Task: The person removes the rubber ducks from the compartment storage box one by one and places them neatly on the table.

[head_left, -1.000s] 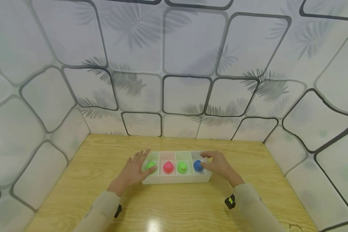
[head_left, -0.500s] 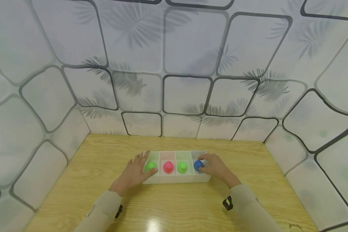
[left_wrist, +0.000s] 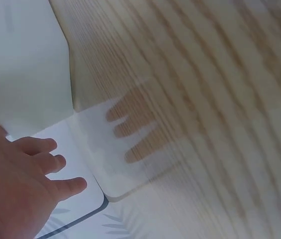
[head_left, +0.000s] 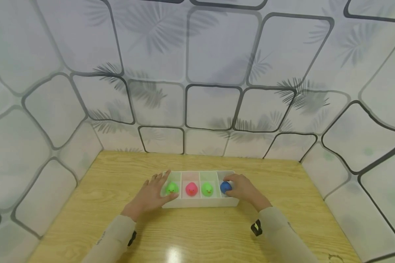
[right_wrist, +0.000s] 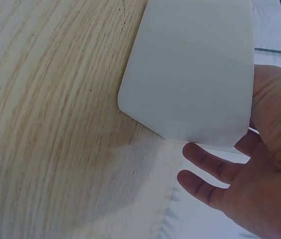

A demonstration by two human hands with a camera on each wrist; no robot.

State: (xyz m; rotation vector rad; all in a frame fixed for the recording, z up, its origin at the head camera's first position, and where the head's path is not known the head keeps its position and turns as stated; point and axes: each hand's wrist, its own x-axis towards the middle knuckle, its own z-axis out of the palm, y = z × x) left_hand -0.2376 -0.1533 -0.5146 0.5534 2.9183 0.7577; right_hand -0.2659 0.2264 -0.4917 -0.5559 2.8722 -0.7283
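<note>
A white box [head_left: 199,203] with a row of compartments lies on the table in the head view. One small toy sits in each compartment: a green toy duck [head_left: 172,188] at the left end, a pink toy duck [head_left: 191,189], another green toy duck [head_left: 207,189], and a blue toy duck [head_left: 225,187] whose face is not visible. Fingers spread, my left hand [head_left: 149,195] lies at the box's left end, its thumb over the front rim. At the right end my right hand [head_left: 245,188] pinches the blue toy duck between thumb and forefinger; the right wrist view hides those fingertips behind the box wall.
The wooden table [head_left: 197,233] extends in front of and around the box. Patterned panels [head_left: 212,107] rise behind it and along both sides. A dark strap with a buckle [head_left: 256,228] hangs below the right sleeve.
My right hand has shifted slightly left, and its forefinger and thumb have come in around the blue toy duck. The left hand has barely moved, and the toys remain in their compartments.
</note>
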